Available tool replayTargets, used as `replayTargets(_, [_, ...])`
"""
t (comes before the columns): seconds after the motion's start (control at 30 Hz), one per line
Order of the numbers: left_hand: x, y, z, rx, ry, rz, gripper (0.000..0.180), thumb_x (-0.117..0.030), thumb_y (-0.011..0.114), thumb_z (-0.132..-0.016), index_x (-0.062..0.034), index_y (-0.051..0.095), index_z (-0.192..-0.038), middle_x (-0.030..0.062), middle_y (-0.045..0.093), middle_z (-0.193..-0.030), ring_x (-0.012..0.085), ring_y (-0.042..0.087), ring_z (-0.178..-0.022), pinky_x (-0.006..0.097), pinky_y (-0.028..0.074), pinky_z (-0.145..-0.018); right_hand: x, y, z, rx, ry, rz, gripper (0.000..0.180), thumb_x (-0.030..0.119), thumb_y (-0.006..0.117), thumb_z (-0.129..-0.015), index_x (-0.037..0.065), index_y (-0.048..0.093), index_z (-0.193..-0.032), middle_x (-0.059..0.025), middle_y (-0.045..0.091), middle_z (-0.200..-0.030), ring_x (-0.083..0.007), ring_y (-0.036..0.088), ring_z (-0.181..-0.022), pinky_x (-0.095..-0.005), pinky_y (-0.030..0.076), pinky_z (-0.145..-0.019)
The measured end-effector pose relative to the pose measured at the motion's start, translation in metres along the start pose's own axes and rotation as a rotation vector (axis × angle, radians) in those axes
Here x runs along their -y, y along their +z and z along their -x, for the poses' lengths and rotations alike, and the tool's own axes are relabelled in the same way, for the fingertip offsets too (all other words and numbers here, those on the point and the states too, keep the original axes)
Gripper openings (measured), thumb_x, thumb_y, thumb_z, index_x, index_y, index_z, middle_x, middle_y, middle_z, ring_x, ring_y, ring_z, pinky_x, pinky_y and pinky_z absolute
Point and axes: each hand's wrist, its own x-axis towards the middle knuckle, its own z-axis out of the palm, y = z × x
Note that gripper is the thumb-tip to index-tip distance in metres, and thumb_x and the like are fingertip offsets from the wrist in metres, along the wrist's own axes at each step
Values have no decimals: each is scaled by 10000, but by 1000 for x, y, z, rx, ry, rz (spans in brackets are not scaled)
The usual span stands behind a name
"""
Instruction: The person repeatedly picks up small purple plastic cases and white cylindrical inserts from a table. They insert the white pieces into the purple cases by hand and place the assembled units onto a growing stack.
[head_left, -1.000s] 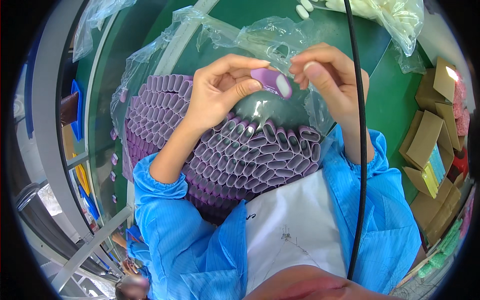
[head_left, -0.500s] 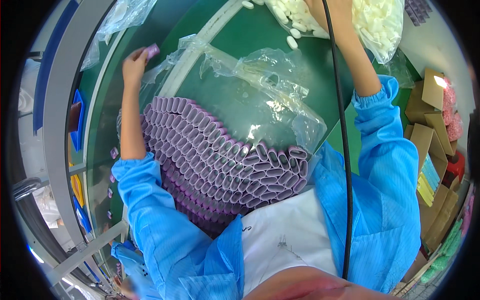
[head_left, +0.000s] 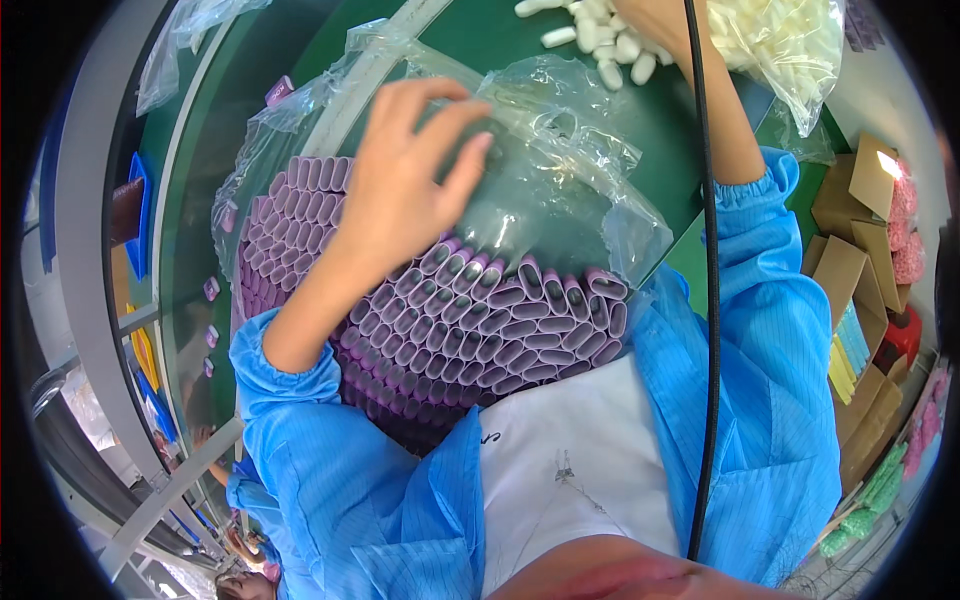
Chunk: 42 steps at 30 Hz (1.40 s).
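Note:
A clear plastic bag [head_left: 560, 170] lies open in front of me over a stack of purple sleeve-shaped pieces [head_left: 500, 320] packed in rows. My left hand [head_left: 400, 190] rests on top of that bag with its fingers spread and nothing in it. My right hand [head_left: 655, 20] reaches to the far edge of the green table [head_left: 680, 130], into a pile of white capsule-shaped pieces [head_left: 600, 40]. Its fingers are cut off by the picture's upper edge. Both arms wear blue sleeves.
A second clear bag of white pieces [head_left: 790, 50] sits at the back right. A single purple piece [head_left: 280, 90] lies on the green belt at the left, with smaller ones [head_left: 212, 288] along it. Cardboard boxes [head_left: 850, 270] stand at the right. A black cable [head_left: 705, 300] hangs down the middle.
My left hand set a purple piece on the belt at the far left and came back onto the bag. My right hand went from that piece to the white pile.

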Motion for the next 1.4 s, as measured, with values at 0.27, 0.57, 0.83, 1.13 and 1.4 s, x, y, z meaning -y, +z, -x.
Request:
replayTargets(0.27, [43, 25, -80, -18, -283, 307, 441, -354, 528, -958, -68, 533, -1294, 246, 471, -1333, 348, 464, -1252, 422, 346, -1057, 29, 14, 27, -119, -133, -217, 218, 270, 641, -802, 64, 710, -777, -165, 609, -695, -346, 609, -685, -436, 481, -629])
replayTargets(0.57, [125, 114, -134, 249, -315, 559, 543, -439, 361, -1018, 23, 537, -1241, 233, 529, -1254, 307, 506, -1164, 389, 380, -995, 27, -4, 27, -300, -195, -372, 227, 289, 669, -819, 68, 722, -810, -137, 657, -812, -336, 592, -801, -453, 442, -746])
replayTargets(0.83, [70, 73, -128, 135, -355, 261, 510, -452, 424, -987, 16, 615, -1060, 191, 653, -990, 315, 623, -951, 381, 456, -817, -3, 35, 32, -341, -48, 27, 289, 259, 540, -922, 24, 682, -1011, -183, 656, -976, -367, 586, -904, -473, 450, -819])
replayTargets(1.13, [47, 28, -105, 36, -86, 53, 478, -404, 539, -919, -1, 613, -1166, 232, 622, -1137, 350, 594, -1062, 397, 445, -939, 10, 17, 26, -626, 136, -425, 275, 224, 564, -942, -22, 658, -1020, -187, 663, -972, -307, 618, -923, -385, 469, -816])
replayTargets(1.4, [-72, 37, 13, 438, 177, 531, 268, -176, 738, -788, -10, 655, -981, 130, 643, -922, 330, 618, -865, 406, 502, -779, 42, -80, 84, 220, 228, -473, 171, 124, 626, -879, -23, 640, -964, -120, 653, -820, -218, 622, -747, -315, 479, -657])
